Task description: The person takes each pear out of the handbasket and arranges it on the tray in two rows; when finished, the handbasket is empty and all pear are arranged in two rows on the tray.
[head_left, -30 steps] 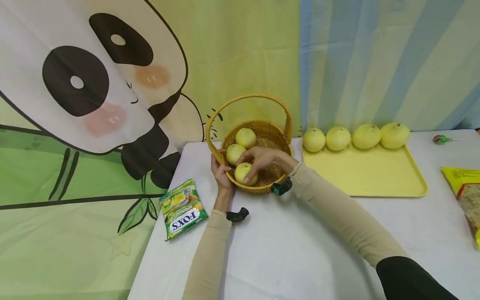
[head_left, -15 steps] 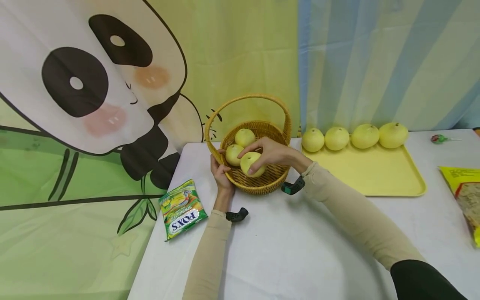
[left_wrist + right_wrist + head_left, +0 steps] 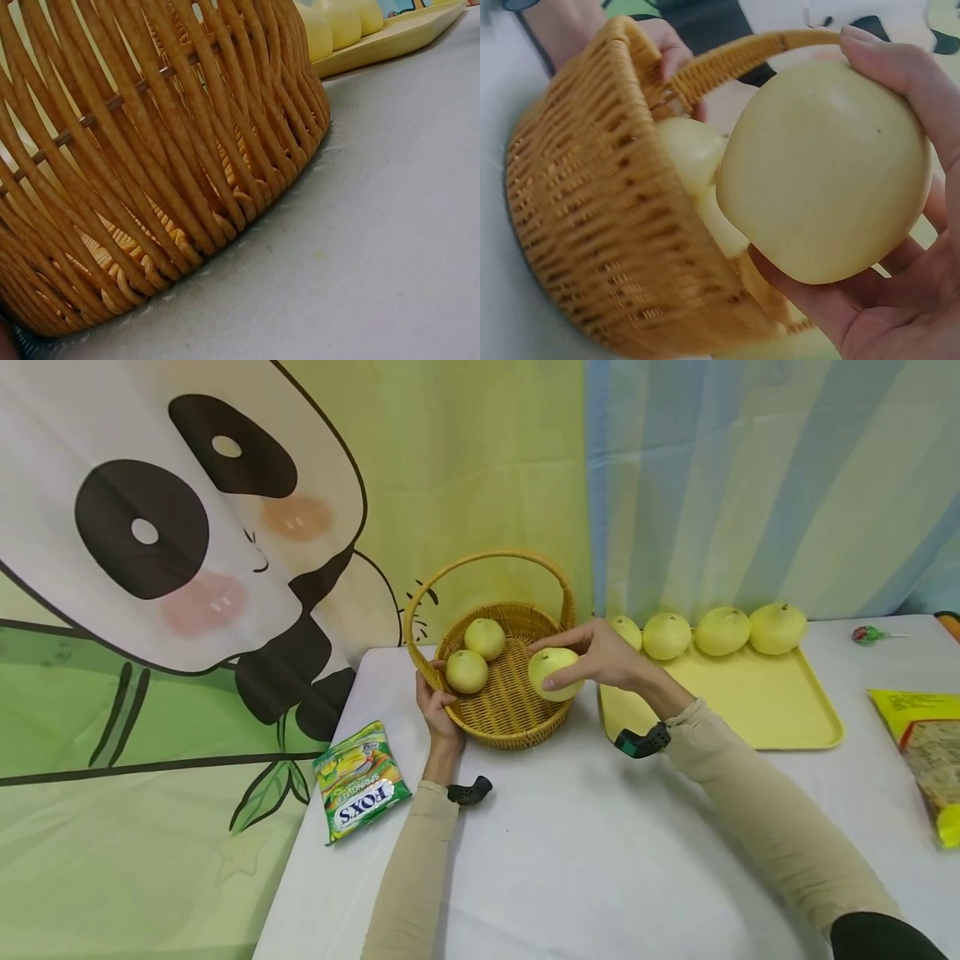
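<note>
My right hand (image 3: 615, 653) holds a round, pale yellow pear (image 3: 552, 675) over the right side of the wicker basket (image 3: 513, 706). Thumb and fingers wrap the pear (image 3: 825, 172) in the right wrist view. Inside the basket, two more pears (image 3: 467, 672) lie together at the left. With my left hand (image 3: 437, 710) I grip the basket's left rim near the foot of its tall handle (image 3: 491, 554). The left wrist view is mostly filled by the basket's woven side (image 3: 172, 150), close to the white tabletop.
Right of the basket is a yellow tray (image 3: 750, 710), with several pears (image 3: 722, 631) lined along its back edge. A green Fox's packet (image 3: 362, 782) lies at the left. Farther right are a lollipop (image 3: 868, 634) and a yellow snack bag (image 3: 918, 752). A printed curtain (image 3: 480, 460) hangs behind.
The right hand has lifted the pear from beside the other two and carried it right, across the basket toward the tray. The left hand stays on the basket.
</note>
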A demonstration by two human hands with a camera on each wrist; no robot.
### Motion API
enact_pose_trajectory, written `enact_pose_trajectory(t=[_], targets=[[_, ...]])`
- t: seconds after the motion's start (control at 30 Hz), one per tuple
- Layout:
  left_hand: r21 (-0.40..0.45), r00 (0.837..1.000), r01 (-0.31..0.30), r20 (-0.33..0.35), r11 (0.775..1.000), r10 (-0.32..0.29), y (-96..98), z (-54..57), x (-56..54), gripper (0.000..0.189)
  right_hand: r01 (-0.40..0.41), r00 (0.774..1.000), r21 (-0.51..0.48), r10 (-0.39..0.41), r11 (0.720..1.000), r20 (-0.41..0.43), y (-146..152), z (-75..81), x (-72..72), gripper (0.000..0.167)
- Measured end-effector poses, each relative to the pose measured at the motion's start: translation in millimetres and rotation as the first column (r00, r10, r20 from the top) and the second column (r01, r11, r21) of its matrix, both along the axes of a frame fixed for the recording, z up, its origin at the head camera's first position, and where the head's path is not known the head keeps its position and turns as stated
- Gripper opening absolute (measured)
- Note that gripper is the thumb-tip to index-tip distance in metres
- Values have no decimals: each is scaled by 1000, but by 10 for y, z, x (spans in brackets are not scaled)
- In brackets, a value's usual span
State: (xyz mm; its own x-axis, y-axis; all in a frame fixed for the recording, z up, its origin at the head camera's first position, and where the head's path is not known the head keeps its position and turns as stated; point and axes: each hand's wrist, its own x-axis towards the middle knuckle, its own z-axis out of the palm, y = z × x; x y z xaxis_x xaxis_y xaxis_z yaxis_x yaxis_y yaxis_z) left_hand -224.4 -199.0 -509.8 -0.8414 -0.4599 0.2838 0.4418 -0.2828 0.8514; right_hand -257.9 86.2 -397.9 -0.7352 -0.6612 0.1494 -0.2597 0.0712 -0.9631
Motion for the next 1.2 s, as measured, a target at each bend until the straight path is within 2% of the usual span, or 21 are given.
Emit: enact_pose_trajectory(t=[0.2,0.37,0.53,0.73,0.93,1.2], targets=[[0,1000,5,-14,1000,-5,7,4,-2,59,79,997,-68,-80,995,-16,287,2,18,52],[16,999,15,-38,1000,-14,-2,-2,-3,60,88,995,-157,-95,984,-35,505,-48,-20,54],[19,999,18,-41,1000,-17,-1,-2,-4,62,107,994,-220,-113,970,-15,726,-155,-51,53],[34,999,15,-33,999,-14,-1,-4,-2,63,232,973,-115,-232,966,9,938,-301,-31,50],[19,1000,5,-23,1000,-4,-15,-14,-8,66,342,939,-30,-341,939,35,1007,-475,-15,52],[30,1000,8,-30,1000,-7,-1,-17,-8,64,363,927,34,-365,931,83,931,-654,29,61]])
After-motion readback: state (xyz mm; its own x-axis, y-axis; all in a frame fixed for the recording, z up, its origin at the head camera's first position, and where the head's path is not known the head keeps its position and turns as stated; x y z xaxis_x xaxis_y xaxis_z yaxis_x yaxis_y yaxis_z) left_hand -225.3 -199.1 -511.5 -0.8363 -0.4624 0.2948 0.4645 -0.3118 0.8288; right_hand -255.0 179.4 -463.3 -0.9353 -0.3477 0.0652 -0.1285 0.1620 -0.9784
